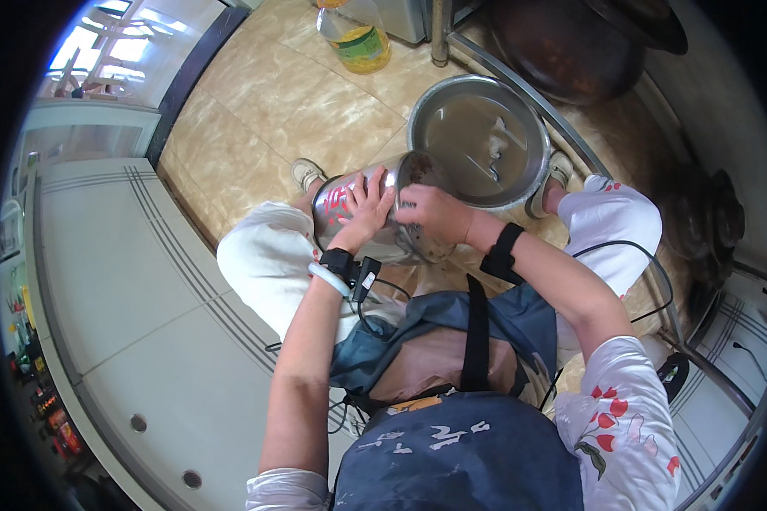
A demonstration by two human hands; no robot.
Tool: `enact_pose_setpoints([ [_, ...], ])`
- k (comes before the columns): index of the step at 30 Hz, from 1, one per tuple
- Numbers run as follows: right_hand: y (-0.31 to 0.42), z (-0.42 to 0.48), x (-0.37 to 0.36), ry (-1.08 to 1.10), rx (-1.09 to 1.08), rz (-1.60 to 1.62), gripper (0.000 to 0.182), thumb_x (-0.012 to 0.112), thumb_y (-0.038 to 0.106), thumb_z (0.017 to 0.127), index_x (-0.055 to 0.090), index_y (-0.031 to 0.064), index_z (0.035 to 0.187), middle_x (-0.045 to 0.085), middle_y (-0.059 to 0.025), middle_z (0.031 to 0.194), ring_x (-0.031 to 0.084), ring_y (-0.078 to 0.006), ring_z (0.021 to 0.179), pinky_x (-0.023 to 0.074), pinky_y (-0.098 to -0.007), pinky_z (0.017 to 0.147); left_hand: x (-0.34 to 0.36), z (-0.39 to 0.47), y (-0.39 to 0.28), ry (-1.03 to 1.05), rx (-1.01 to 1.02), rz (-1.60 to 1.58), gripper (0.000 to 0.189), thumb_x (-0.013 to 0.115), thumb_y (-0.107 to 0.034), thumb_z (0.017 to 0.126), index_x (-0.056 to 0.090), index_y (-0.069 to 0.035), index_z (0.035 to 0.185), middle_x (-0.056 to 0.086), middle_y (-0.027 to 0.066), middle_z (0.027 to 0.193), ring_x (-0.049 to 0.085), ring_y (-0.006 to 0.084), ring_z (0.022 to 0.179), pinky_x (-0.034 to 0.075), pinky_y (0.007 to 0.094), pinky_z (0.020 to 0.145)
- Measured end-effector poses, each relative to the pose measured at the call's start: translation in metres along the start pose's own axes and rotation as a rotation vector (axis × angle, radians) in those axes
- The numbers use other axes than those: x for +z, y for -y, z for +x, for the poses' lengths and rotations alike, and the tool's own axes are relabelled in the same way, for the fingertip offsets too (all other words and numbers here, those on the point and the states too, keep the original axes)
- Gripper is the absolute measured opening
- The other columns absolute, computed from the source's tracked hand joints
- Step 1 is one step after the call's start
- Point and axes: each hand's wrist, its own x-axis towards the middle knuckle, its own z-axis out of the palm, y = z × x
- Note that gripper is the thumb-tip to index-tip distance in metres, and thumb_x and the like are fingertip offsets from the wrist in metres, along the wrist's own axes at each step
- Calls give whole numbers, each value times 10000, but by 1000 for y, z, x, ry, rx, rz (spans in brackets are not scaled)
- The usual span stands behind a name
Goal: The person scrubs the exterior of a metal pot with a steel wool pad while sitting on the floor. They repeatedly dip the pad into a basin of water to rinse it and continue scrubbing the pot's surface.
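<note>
A cylindrical stainless-steel pot (364, 236) lies tilted on its side between my knees, with red writing on its wall. My left hand (369, 207) is spread over that wall and holds the pot. At the pot's end, on the right, my right hand (436, 213) is curled against the metal; whether its fingers hold anything is hidden. Dark and reddish-brown stains mark the pot near this hand. Just beyond stands a wide metal basin (415, 131) of murky brown water (460, 128), touching or nearly touching the pot. A pale, crumpled scrap (498, 137) floats in the water.
An oil bottle (360, 48) with a green label stands on the tiled floor (255, 102). A metal rack rail (530, 89) runs past the basin, with a large dark wok (569, 57) behind it. White tiled panels (147, 268) are on the left. A black cable (668, 281) loops by my right knee.
</note>
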Motion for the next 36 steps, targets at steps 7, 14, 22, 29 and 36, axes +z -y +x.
enact_pose_setpoints([
  [7,-6,9,-5,-62,-2,-31,126,558,47,695,593,91,807,535,-130,850,561,-317,830,475,-401,731,-1,-1,1,-32,54,-14,581,366,-606,917,247,-372,1435,41,131,1552,-26,488,1384,75,735,986],
  [14,-3,3,-2,-6,-53,-43,103,552,84,725,584,103,821,527,-116,827,562,-299,811,472,-386,717,-1,0,5,3,6,-8,594,382,-611,908,234,-381,1436,31,134,1554,-31,490,1383,79,729,994],
  [22,5,-12,8,37,-65,-62,109,580,82,699,569,103,805,512,-111,806,551,-309,795,463,-400,699,0,-2,3,5,-11,-10,591,381,-607,911,237,-379,1437,23,133,1555,-34,484,1386,75,728,993],
  [29,-1,-9,7,-52,29,-80,97,563,93,707,572,116,800,506,-107,803,546,-293,783,464,-394,696,1,2,1,13,-15,13,592,372,-613,911,234,-381,1438,14,123,1558,-34,470,1392,73,736,985],
  [36,-4,3,3,-185,121,-69,135,536,60,715,588,115,827,510,-106,822,544,-304,794,470,-395,704,-1,2,4,-4,26,2,597,375,-617,908,225,-388,1439,17,109,1560,-45,450,1400,69,738,985],
])
